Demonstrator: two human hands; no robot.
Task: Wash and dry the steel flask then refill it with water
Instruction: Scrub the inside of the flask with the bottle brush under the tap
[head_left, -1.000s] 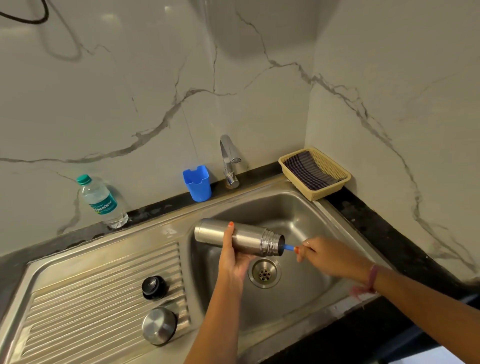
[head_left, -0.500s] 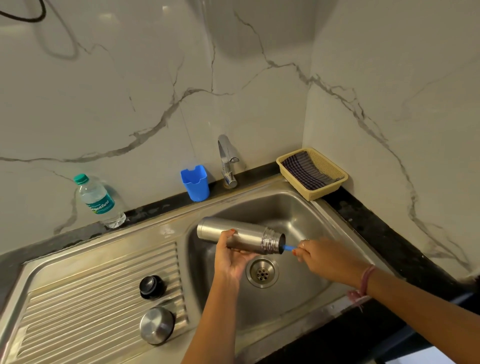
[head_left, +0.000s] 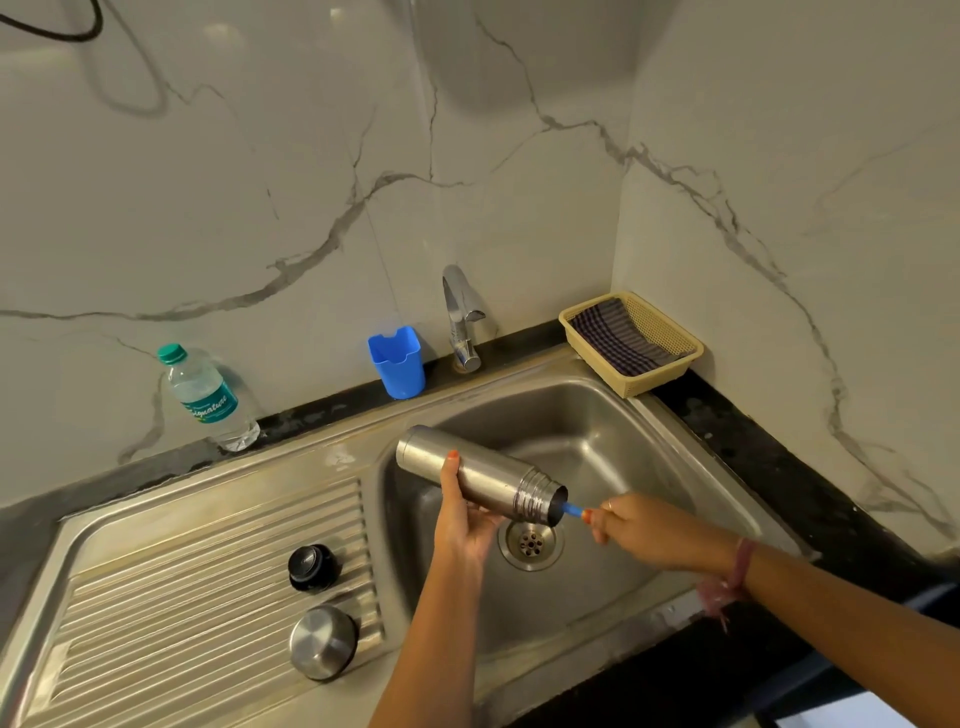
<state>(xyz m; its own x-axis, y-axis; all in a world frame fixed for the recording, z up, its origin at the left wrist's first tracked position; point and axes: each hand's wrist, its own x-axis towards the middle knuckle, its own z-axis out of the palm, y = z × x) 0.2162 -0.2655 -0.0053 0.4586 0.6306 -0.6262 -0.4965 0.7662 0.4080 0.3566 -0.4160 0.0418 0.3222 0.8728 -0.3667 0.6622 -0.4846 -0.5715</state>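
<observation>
Steel flask (head_left: 480, 475) lies almost level in the air over the sink basin (head_left: 613, 431), its open threaded mouth turned toward the right and slightly down, above the drain (head_left: 531, 544). The left hand (head_left: 460, 525) grasps the flask from below at mid-body, thumb wrapped over the top. The right hand (head_left: 641, 527) is clenched round a blue handle (head_left: 571, 511) whose far end goes into the flask's mouth; what is on that end cannot be seen. On the ribbed drainboard (head_left: 182, 597) sit a black stopper (head_left: 313, 567) and, nearer the front edge, a steel cap (head_left: 323, 642), close together. Along the sink's back edge stand a water bottle (head_left: 205, 397), a blue cup (head_left: 397, 361) and the tap (head_left: 460, 317). At the back right corner, a yellow basket (head_left: 670, 371) holds a checked cloth (head_left: 618, 338).
</observation>
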